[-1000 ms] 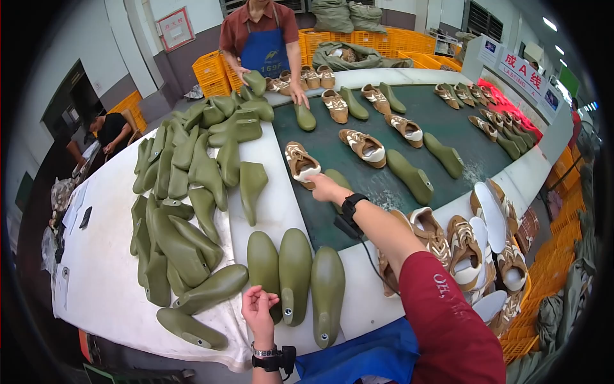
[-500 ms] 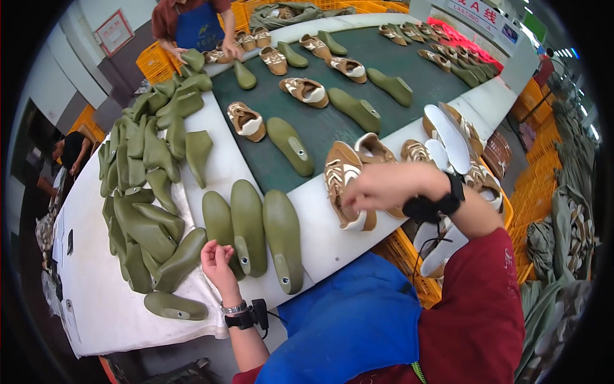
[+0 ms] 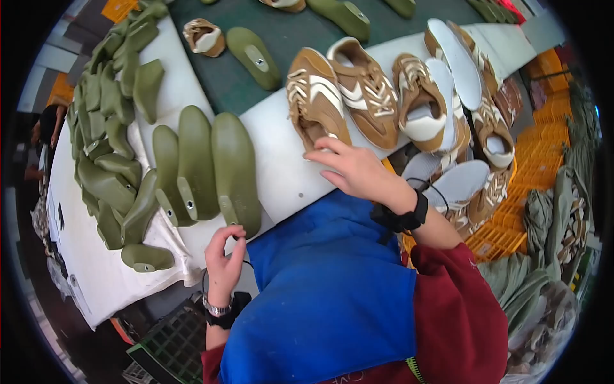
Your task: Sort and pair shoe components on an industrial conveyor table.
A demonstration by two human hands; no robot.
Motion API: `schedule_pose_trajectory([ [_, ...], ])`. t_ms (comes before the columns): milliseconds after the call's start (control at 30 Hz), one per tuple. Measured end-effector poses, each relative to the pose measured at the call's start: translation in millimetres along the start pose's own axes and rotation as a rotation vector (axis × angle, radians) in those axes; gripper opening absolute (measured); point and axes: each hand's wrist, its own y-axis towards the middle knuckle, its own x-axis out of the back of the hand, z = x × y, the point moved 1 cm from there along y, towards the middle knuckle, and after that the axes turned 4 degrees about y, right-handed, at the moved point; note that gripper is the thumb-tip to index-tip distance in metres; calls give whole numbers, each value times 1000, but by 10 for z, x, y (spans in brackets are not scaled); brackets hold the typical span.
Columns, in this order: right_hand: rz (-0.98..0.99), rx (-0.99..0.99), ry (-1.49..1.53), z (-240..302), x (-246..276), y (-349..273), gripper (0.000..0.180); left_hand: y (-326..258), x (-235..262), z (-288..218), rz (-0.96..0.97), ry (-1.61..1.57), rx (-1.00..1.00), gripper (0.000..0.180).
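Three green shoe lasts (image 3: 232, 163) lie side by side, soles up, near the table edge. My left hand (image 3: 224, 262) is at the heel end of the rightmost one, its thumb and fingers pinched together there; the exact contact is partly hidden. To the right, a brown sneaker (image 3: 318, 93) with white stripes lies on the white tabletop, its heel toward me. My right hand (image 3: 361, 168) reaches over that heel, fingers apart, fingertips at the opening. A second brown sneaker (image 3: 364, 89) lies directly beside it, toe toward me.
A pile of green lasts (image 3: 105, 166) covers the left side of the white table (image 3: 77, 256). More sneakers and lasts stand on the dark green surface (image 3: 224, 83). On the right, sneakers and pale insoles (image 3: 457, 70) fill an area by orange crates (image 3: 518, 198).
My view has shifted down and closer to the table edge. My left hand has come to the rightmost last's heel; my right hand has drawn back from over the sneaker to its heel.
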Motion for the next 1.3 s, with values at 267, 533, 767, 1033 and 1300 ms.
schedule_pose_trajectory([
  [267,-150,45,-120,-172,-150,-33,27,-293,-482,403,480,-16,426,27],
  [533,-288,11,-54,-86,-429,-49,11,27,-798,805,765,243,-79,45],
  [767,-208,-13,-67,3,-336,-71,16,276,-666,561,922,310,120,59],
  [1033,-127,-70,-226,35,-434,14,16,205,-294,-148,914,322,226,56],
  [1300,-147,-121,-256,-79,-503,138,12,252,-282,-811,675,-213,58,37],
])
